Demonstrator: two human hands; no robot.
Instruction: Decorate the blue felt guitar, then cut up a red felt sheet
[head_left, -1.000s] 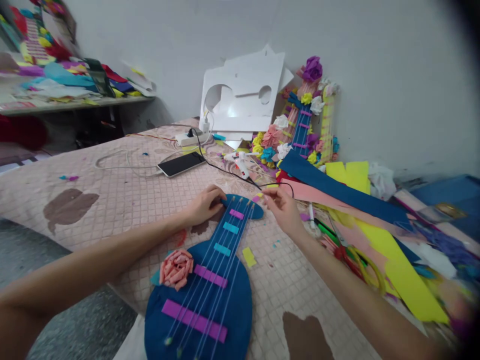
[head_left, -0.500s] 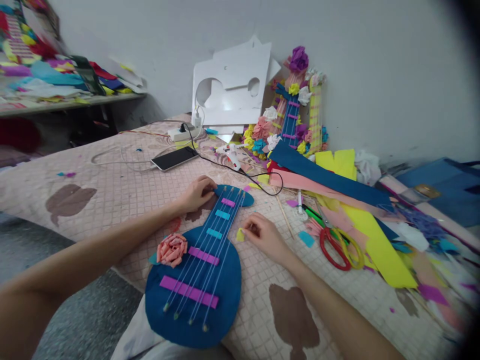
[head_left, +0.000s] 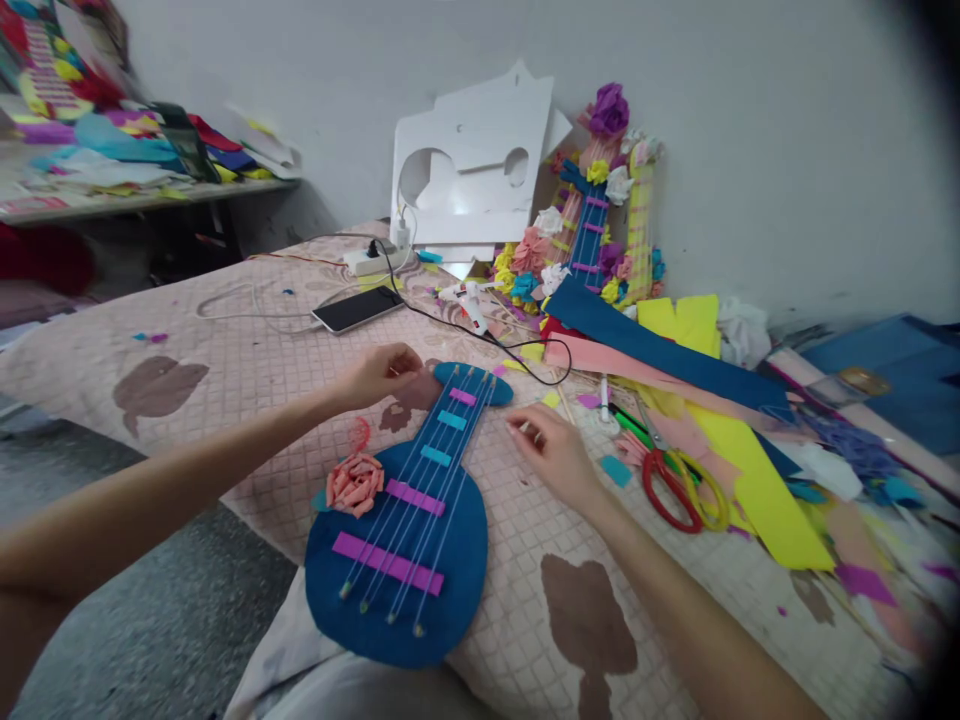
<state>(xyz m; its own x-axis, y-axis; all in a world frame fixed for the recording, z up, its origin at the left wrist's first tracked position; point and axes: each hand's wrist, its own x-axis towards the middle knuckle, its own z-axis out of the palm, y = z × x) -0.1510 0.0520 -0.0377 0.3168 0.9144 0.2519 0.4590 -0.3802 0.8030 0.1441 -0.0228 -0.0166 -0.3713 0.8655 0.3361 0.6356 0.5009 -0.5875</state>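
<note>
A blue foam guitar (head_left: 405, 520) lies on the pink quilted bedspread (head_left: 247, 370), with purple and teal strips, pale strings and a pink paper rose (head_left: 354, 483) on its body. My left hand (head_left: 379, 375) hovers with curled fingers just left of the guitar's headstock (head_left: 469, 380), and a small gap shows between them. My right hand (head_left: 551, 452) rests to the right of the neck. Its fingertips pinch a small pale yellow scrap (head_left: 517, 428).
Red and yellow scissors (head_left: 679, 490), green pens and foam sheets (head_left: 750, 470) lie to the right. A glue gun (head_left: 469, 300), its black cord, a phone (head_left: 358, 308) and a power strip (head_left: 371, 262) sit behind. Finished decorated guitars (head_left: 592, 230) and white cardboard (head_left: 472, 170) lean on the wall.
My right hand came down from the headstock to the yellow scrap beside the neck and lifted it. My left hand drew slightly away from the headstock. The camera shifted.
</note>
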